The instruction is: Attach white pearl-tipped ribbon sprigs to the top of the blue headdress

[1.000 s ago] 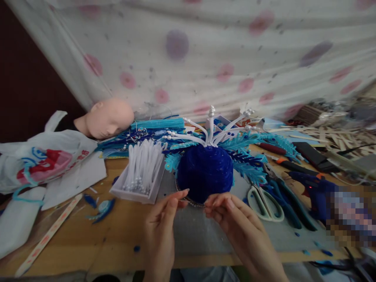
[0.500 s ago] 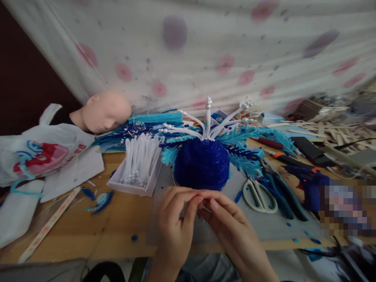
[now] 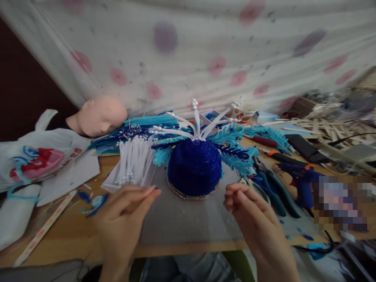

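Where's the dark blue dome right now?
In the head view, the dark blue dome sits mid-picture on the grey mat, beyond the gap between the left hand and right hand.

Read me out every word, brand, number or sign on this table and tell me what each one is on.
Nothing can be read for certain.
Translucent white plastic bag: red characters and blue curled marks, too blurred to read.
Long flat white strip: red-orange marks, too small to make out.
Pixelated patch beside the dark blue glue gun: nothing legible.
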A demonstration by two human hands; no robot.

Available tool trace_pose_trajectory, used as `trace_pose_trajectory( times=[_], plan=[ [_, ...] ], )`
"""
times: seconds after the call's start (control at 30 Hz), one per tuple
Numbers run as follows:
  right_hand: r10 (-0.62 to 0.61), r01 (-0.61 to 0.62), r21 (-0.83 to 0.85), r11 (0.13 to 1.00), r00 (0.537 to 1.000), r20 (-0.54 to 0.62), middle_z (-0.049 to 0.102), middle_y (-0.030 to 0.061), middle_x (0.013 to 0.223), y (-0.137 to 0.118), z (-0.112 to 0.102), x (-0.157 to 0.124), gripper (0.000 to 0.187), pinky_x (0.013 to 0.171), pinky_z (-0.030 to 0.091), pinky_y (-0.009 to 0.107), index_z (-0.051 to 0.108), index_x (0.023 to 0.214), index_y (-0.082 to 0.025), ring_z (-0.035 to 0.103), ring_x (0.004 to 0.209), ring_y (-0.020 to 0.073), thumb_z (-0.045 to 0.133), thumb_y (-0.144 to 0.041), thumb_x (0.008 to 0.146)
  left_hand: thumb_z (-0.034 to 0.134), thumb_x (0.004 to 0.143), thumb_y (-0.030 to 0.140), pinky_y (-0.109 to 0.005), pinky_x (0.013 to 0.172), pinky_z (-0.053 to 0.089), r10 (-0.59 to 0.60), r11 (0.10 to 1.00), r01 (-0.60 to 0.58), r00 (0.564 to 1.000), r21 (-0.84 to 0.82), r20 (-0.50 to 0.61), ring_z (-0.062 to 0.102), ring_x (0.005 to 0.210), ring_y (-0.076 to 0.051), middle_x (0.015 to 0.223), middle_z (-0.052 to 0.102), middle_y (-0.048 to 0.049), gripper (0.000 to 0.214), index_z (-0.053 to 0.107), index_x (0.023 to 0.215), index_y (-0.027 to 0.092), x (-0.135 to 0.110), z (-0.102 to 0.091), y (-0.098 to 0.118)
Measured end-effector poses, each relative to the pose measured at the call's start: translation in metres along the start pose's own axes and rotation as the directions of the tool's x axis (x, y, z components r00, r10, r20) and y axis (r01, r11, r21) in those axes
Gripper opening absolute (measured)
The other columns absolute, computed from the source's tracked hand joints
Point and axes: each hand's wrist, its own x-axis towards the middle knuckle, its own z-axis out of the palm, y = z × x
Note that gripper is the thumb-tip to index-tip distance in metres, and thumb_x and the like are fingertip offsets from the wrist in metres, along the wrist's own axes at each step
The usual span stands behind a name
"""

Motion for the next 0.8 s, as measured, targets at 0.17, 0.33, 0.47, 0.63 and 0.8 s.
trace_pose_trajectory(
  times=[0.17,0.33,0.47,0.63,0.8],
  plan=[
    [-0.122,0.136,0.076,0.988,0.979,-0.163,0.052,-0.0033,0.065,-0.009,-0.007,-0.005,0.031,0.060,0.046,0.018,0.078,0.089,-0.026,0.048,0.062,0.0088,0.090,-0.043,0.067,0.082,0.077,0.033,-0.026,0.067,0.056,-0.230,0.971,0.235,0.969,0.052,-0.086,0.069,0.065,-0.014,0.073,0.077,0.0046,0.009,0.080,0.083,0.026,0.006,-0.015,-0.010],
    [-0.131,0.137,0.027,0.990,0.981,-0.145,0.046,-0.0042,0.066,-0.006,-0.005,-0.010,0.030,0.054,0.040,0.017,0.077,0.095,-0.027,0.042,0.060,0.0084,0.088,-0.039,0.070,0.065,0.087,0.035,-0.030,0.071,0.062,-0.201,0.977,0.169,0.938,0.131,0.284,0.074,0.079,-0.017,0.102,0.080,-0.0009,0.029,0.076,0.115,0.032,0.004,-0.014,-0.015],
    [-0.135,0.133,-0.037,0.990,0.990,-0.050,0.047,-0.0033,0.072,0.000,-0.007,-0.014,0.030,0.060,0.044,0.021,0.075,0.108,-0.029,0.046,0.064,0.0102,0.079,-0.038,0.080,0.065,0.083,0.036,-0.033,0.073,0.064,-0.288,0.957,0.248,0.866,0.148,0.408,0.075,0.096,-0.023,0.121,0.076,-0.0046,0.034,0.077,0.114,0.030,0.000,-0.010,-0.018],
    [-0.201,0.223,-0.212,0.951,0.972,0.120,0.055,-0.0013,0.084,0.003,-0.002,-0.023,0.030,0.065,0.046,0.023,0.068,0.123,-0.036,0.055,0.074,0.0126,0.065,-0.034,0.093,0.069,0.078,0.038,-0.030,0.064,0.065,-0.474,0.873,0.485,0.814,0.056,0.335,0.076,0.073,-0.021,0.091,0.082,-0.0056,0.023,0.081,0.093,0.024,0.003,-0.007,-0.008],
    [-0.275,0.460,-0.421,0.782,0.860,0.430,0.058,-0.0020,0.079,0.009,0.038,-0.023,0.023,0.059,0.043,0.022,0.072,0.109,-0.028,0.054,0.065,0.0107,0.065,-0.017,0.090,0.076,0.078,0.039,-0.021,0.062,0.062,-0.535,0.768,0.612,0.774,-0.187,0.338,0.076,0.075,-0.017,0.084,0.082,-0.0040,0.023,0.079,0.093,0.022,0.002,-0.006,0.004]
  ],
)
